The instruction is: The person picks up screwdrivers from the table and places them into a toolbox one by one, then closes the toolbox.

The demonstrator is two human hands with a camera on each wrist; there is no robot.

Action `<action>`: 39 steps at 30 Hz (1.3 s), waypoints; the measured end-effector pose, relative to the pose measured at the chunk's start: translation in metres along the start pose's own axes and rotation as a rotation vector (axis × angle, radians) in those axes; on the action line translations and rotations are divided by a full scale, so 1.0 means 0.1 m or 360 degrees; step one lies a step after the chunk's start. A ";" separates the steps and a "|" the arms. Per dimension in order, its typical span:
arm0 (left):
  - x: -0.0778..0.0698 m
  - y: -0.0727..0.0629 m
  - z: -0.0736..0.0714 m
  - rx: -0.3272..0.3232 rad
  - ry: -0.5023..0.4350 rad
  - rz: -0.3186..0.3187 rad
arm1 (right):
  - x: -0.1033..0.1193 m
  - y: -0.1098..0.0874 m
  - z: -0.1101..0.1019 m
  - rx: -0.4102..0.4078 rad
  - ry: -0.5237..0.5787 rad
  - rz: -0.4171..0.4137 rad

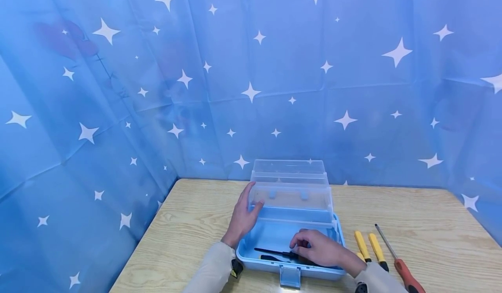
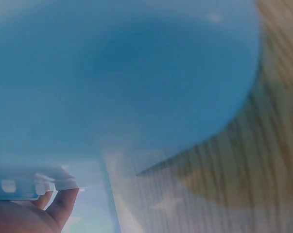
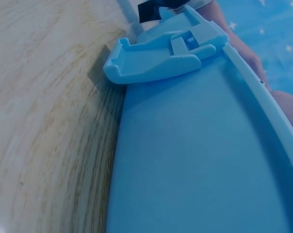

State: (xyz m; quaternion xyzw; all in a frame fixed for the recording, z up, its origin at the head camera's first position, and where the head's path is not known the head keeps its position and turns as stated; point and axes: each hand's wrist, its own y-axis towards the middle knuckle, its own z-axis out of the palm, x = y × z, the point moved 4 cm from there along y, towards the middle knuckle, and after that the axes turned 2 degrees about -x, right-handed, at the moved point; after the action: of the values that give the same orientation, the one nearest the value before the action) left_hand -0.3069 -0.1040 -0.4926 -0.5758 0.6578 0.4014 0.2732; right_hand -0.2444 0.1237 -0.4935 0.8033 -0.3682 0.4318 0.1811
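Observation:
A light-blue toolbox (image 1: pixel 274 264) stands open on the table, its clear lid (image 1: pixel 290 197) raised at the back. My left hand (image 1: pixel 244 216) holds the lid's left edge, thumb on the inner side; in the left wrist view its fingers (image 2: pixel 63 206) bend at the edge. My right hand (image 1: pixel 319 247) is over the front right of the box, fingers bent. Beneath it, a black screwdriver (image 1: pixel 274 252) lies with its handle end partly hidden; I cannot tell whether the fingers grip it. A second black tool (image 1: pixel 270 258) lies along the front wall.
On the table (image 1: pixel 192 223) right of the box lie several yellow-handled tools (image 1: pixel 376 247), partly behind the right arm, and a red-handled screwdriver (image 1: pixel 404 271). The front latch (image 3: pixel 156 56) hangs open, sticking out from the box. A blue starry curtain (image 1: pixel 290 66) stands behind the table.

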 end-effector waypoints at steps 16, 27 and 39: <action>-0.01 -0.02 0.02 -0.0003 -0.0018 0.0021 | 0.06 -0.04 -0.05 -0.0073 0.0068 -0.0067; 0.01 -0.01 0.01 0.0002 -0.0041 0.0021 | 0.15 -0.08 -0.08 -0.0062 0.0105 -0.0081; -0.02 -0.01 0.00 0.0012 -0.0051 0.0021 | 0.27 -0.21 -0.14 -0.0036 0.0167 -0.0164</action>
State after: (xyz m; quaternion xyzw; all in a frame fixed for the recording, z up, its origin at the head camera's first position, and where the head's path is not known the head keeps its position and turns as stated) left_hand -0.3056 -0.1032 -0.4916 -0.5639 0.6587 0.4099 0.2830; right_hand -0.2271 0.1343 -0.4625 0.7954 -0.3212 0.4591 0.2311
